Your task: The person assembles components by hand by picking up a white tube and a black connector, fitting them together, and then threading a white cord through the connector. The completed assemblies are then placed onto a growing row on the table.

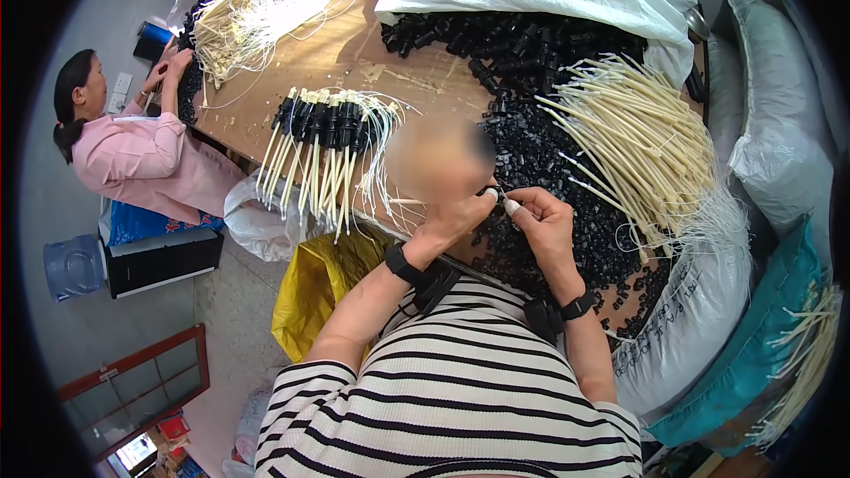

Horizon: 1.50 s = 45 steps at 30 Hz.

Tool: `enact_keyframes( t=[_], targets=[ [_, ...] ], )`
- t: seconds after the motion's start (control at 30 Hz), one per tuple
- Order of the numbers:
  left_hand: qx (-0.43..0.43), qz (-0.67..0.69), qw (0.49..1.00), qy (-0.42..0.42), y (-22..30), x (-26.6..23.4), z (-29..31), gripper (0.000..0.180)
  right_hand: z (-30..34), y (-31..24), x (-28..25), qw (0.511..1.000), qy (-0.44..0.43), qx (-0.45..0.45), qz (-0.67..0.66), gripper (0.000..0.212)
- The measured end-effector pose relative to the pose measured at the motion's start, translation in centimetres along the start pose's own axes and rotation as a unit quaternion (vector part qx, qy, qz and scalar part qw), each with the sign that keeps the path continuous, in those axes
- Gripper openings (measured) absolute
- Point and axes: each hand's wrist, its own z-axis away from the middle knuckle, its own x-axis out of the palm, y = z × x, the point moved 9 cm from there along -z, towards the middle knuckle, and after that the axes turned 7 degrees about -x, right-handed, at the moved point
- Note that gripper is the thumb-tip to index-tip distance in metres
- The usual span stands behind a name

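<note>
My left hand [453,219] and my right hand [544,228] meet over the near edge of the workbench, thumbs close together, each with a white cover on the thumb tip. A cream tube [407,202] sticks out leftward from my closed left fingers. The fingers of my right hand pinch something tiny at the gap, perhaps a thin wire; it is too small to make out. A blurred patch hides what lies just beyond my left hand. Below my hands is a spread of small black plastic parts [531,146].
Left of my hands lies a row of cream tubes with black sockets [323,124]. A bundle of cream wired tubes [633,146] rests at the right. White sacks [691,319] and a yellow bag [310,288] flank me. A person in pink [142,155] works at the far left.
</note>
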Motion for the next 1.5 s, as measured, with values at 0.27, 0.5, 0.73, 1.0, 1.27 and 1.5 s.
enact_keyframes(
  t=[0.27,0.5,0.73,1.0,1.27,1.5],
  targets=[
    [0.078,-0.052,0.994,-0.051,2.1,0.1,-0.3,0.008,0.1,-1.3,0.0,0.997,-0.027,-0.050,0.042,0.010],
    [0.091,-0.045,0.994,-0.027,2.1,-0.6,-0.7,0.008,0.1,-1.5,0.0,0.988,-0.005,-0.092,0.120,0.011],
    [0.121,-0.056,0.991,-0.021,2.9,-0.5,-0.2,0.008,0.0,-2.0,0.4,0.986,-0.030,-0.112,0.122,0.010],
    [0.089,-0.101,0.991,0.003,2.2,-1.0,-0.5,0.016,-0.4,-0.5,-0.8,0.997,-0.007,-0.020,0.077,0.011],
    [0.081,-0.045,0.971,-0.222,2.2,2.6,1.1,0.036,0.3,-0.1,-1.2,0.962,-0.022,0.092,-0.257,0.027],
    [-0.018,-0.076,0.975,-0.206,-0.4,1.8,0.6,0.030,2.3,-6.3,1.9,0.764,-0.084,-0.365,0.526,0.044]
  ],
)
